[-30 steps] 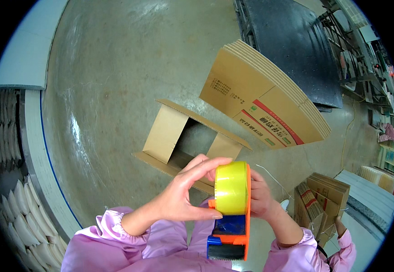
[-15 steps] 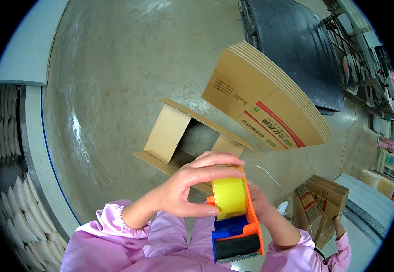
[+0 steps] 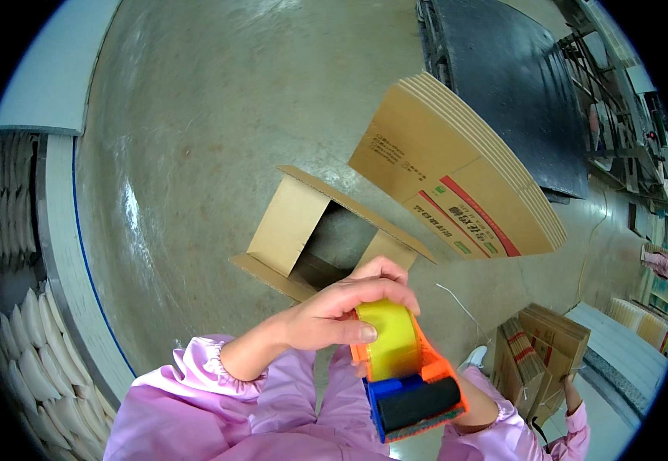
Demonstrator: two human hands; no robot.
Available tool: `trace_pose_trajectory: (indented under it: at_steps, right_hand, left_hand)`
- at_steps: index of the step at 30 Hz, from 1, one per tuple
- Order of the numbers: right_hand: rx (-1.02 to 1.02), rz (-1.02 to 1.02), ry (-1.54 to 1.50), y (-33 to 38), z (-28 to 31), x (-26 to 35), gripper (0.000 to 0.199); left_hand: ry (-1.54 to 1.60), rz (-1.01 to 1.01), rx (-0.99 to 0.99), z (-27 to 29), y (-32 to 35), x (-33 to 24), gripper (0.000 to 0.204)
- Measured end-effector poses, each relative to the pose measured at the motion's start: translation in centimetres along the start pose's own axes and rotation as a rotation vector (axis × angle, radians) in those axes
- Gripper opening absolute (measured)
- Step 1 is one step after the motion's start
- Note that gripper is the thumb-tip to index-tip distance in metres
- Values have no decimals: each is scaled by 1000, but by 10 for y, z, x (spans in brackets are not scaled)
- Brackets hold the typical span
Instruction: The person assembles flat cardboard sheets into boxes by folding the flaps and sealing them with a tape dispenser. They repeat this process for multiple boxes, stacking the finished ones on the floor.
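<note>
Left grip [image 3: 340,311] is curling, thumb and fingers around the yellow tape roll [image 3: 390,342], which is sitting in an orange-and-blue dispenser [image 3: 432,359] at lower centre. Right grip is hiding behind it; its closure cannot be told. Since a moment ago the dispenser has been tilting, its toothed edge [image 3: 426,426] swinging rightward, leaving the black roller [image 3: 418,403] facing up more fully. Beyond, an open carton [image 3: 288,219] is standing on the floor [image 3: 188,230] mid-frame; flattened cartons [image 3: 418,146] are showing at upper right.
</note>
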State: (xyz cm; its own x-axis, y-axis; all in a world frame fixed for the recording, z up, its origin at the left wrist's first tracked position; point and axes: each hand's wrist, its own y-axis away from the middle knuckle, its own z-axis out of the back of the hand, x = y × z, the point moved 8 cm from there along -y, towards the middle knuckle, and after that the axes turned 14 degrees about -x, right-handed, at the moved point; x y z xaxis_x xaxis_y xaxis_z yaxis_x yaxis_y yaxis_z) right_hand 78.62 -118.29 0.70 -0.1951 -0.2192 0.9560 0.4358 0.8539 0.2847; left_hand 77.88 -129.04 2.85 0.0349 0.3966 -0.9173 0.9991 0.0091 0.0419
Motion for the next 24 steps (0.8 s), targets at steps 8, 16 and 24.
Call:
trace_pose_trajectory:
  at_steps: [8, 16, 24]
  right_hand:
    - [-287, 74, -123, 15, 5, -9, 77]
    - [-312, 96, 489, 30, 19, -29, 92]
    - [-491, -42, 104, 10, 60, 41, 88]
  left_hand:
    - [524, 180, -359, -3, 28, 35, 55]
    - [230, 134, -560, 10, 19, 21, 66]
    - [-292, -136, -474, 19, 0, -26, 56]
